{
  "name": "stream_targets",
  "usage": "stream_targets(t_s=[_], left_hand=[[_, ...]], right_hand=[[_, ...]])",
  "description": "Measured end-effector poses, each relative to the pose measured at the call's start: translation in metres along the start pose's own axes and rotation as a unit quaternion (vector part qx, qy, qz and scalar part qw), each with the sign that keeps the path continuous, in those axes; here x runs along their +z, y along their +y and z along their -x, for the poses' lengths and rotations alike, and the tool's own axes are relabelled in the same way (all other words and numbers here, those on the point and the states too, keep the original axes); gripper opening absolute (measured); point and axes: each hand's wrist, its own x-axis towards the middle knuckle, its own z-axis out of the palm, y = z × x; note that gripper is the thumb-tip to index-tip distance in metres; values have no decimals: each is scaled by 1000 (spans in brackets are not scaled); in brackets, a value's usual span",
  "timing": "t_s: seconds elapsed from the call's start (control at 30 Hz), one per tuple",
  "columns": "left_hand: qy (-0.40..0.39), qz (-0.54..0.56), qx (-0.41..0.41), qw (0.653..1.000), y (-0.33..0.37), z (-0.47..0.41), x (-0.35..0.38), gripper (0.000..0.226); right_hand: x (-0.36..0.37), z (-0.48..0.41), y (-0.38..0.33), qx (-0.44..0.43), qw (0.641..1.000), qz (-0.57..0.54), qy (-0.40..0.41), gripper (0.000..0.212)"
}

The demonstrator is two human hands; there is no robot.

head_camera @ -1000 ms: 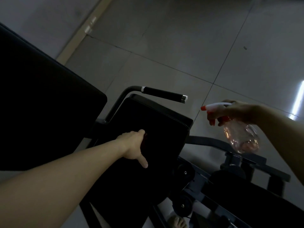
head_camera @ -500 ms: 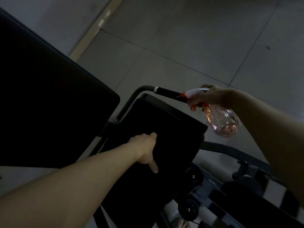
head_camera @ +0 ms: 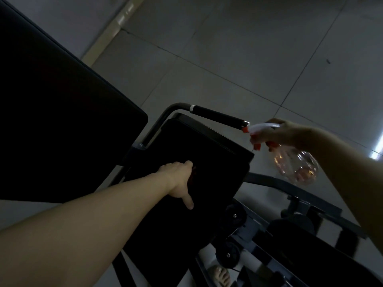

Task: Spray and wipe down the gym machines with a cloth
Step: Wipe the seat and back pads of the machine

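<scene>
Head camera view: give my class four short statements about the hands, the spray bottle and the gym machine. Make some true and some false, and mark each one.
1. The right hand grips a clear spray bottle. True.
2. The bottle's red nozzle tip is close to the free end of the black handle grip. True.
3. The left hand is lifted well clear of the black pad. False: it rests on the pad, thumb pointing down.
4. The spray bottle is lying on the pad. False: the right hand holds it in the air beside the pad.
</scene>
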Motion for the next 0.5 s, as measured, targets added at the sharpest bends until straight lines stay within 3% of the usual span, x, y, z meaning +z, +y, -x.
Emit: stream_targets(t_s=[0.07, 0.1, 0.2, 0.23, 0.3, 0.33, 0.43, 0.5], left_hand=[[-8, 4, 0, 1000, 0, 0, -1, 123], [-9, 3, 0, 1000, 0, 0, -2, 123], [-4, -4, 0, 1000, 1, 0, -2, 124], [-3, -6, 1, 1000, 1, 0, -2, 125], [-1, -10, 2, 1000, 1, -1, -1, 125], [0, -11, 2, 1000, 0, -2, -1, 126], [1, -11, 5, 1000, 0, -3, 0, 129], [5, -13, 8, 1000, -1, -3, 1, 134]], right_hand=[[4, 21, 10, 15, 1000, -15, 2, 19], [8, 32, 13, 28, 999, -27, 1, 28], [13, 57, 34, 64, 997, -30, 3, 84], [16, 65, 41, 68, 997, -35, 0, 77], [24, 80, 49, 76, 996, -57, 0, 34], [27, 86, 53, 87, 995, -53, 15, 30], [35, 94, 71, 127, 990, -20, 54, 75], [35, 94, 93, 122, 991, -24, 43, 82]])
